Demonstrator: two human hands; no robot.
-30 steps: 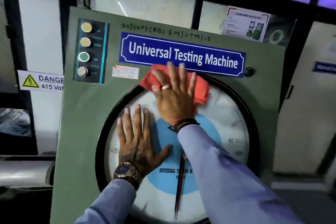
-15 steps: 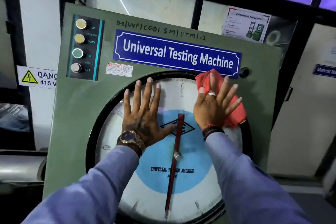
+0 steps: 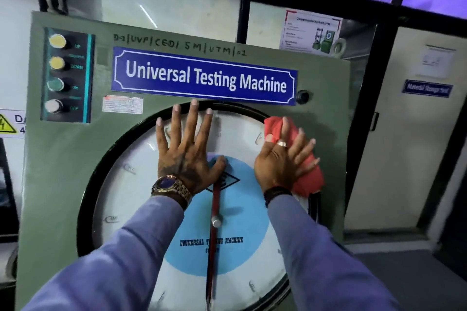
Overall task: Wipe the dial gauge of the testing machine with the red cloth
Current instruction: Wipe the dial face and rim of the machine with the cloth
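Note:
The big round dial gauge fills the green front panel of the testing machine; it has a white face, a blue centre disc and a red pointer. My left hand lies flat on the upper glass, fingers spread, holding nothing. My right hand presses the red cloth against the gauge's upper right rim, with the cloth spilling out above and to the right of my fingers.
A blue "Universal Testing Machine" nameplate sits just above the gauge. A strip of push buttons runs down the panel's upper left. A black knob is at the upper right. A pale door stands to the right.
My right hand swept the cloth from the gauge's top centre over to its upper right rim. My left hand moved up the glass, from the lower left to the upper middle.

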